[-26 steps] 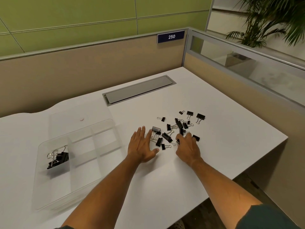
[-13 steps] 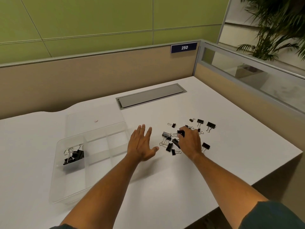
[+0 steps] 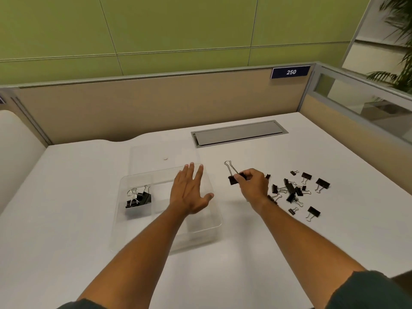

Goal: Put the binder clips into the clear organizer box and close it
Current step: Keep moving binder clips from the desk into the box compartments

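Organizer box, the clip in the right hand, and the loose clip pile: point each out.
organizer box (image 3: 217, 223), head view, near right rim corner.
held binder clip (image 3: 233, 180), head view, black body beside the fingers.
loose clip pile (image 3: 290, 188), head view, long black clip mid-pile.

Left hand (image 3: 189, 192): flat, palm down, fingers spread and pointing 12 o'clock, thumb out toward 3 o'clock. Forearm bare, running in from 7 o'clock. Right hand (image 3: 254, 186): curled, knuckles up, thumb and fingertips pinched together at 10 o'clock side of hand. Forearm bare, running in from 5 o'clock, dark sleeve at elbow.
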Motion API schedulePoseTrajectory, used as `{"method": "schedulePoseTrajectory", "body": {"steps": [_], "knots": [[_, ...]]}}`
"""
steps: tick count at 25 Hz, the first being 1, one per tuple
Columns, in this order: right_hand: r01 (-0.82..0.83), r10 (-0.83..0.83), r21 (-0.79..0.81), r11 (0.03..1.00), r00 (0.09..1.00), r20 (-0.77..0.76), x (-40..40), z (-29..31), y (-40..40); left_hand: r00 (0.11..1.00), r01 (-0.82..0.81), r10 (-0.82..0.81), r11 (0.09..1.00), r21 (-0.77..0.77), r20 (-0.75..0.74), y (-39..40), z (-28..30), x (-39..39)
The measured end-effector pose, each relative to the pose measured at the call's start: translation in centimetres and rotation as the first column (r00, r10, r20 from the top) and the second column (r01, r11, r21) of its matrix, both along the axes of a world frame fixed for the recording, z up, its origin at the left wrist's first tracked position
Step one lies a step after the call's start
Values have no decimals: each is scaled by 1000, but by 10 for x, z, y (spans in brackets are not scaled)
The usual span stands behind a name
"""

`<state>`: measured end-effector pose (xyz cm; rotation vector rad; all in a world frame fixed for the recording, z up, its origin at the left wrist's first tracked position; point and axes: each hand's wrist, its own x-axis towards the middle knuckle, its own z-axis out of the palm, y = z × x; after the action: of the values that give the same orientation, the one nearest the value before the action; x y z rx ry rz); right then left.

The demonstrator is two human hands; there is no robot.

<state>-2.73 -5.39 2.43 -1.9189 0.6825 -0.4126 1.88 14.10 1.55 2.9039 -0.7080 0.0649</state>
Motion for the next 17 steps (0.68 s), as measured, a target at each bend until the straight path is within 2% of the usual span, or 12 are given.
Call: {"method": "schedulePoseTrajectory", "body": {"steps": [7, 17], "knots": [[-117, 110, 168, 979, 993, 46, 26, 3, 57, 994, -102, 102, 995, 9, 44, 56, 0, 8], [-289, 291, 107, 951, 957, 4, 52, 0, 143, 965, -261, 261, 965, 18, 25, 140, -8, 7]]}}
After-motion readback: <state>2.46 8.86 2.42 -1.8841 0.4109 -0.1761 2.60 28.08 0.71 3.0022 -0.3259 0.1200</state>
